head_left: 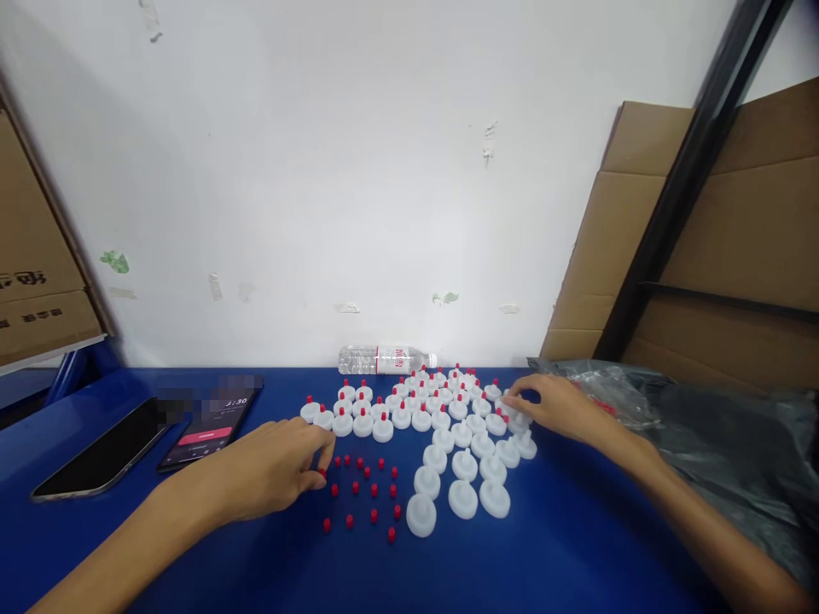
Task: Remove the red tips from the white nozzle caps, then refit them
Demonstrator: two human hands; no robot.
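Over the left side of the table, my left hand [287, 465] has its thumb and forefinger closed around a small red cap [322, 472], mostly covered by the fingers. Several loose red caps [356, 488] stand in rough rows just right of it. At the right edge of the group, my right hand [556, 405] pinches a white spouted lid [519, 416], partly hidden by the fingers. Many white lids with red caps on their spouts [382, 428] stand towards the wall. Nearer the front are white lids with bare spouts [463, 499].
A clear water bottle [368, 360] lies along the wall behind the lids. Two phones [102, 452] rest on the blue table [269, 567] at left. Dark plastic bags [717, 452] are heaped at right, with cardboard [589, 247] behind.
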